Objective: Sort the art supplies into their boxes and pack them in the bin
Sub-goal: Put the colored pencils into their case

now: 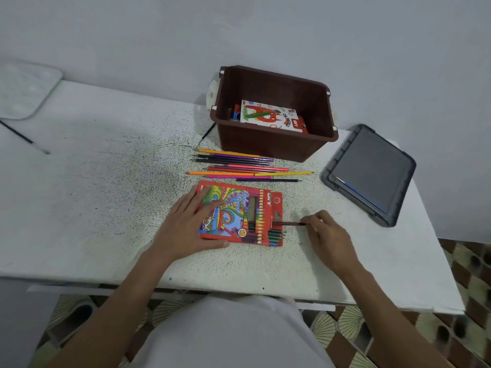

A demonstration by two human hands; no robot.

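With your left hand flat, fingers straight, pinning the coloured-pencil box near the table's front edge, and your right hand pinching the dark pencil by its tail, slide it level into the open end, no jamming.

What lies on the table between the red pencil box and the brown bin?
Loose coloured pencils lie there in a row on the table, between the pencil box and the brown bin. The head view shows it.
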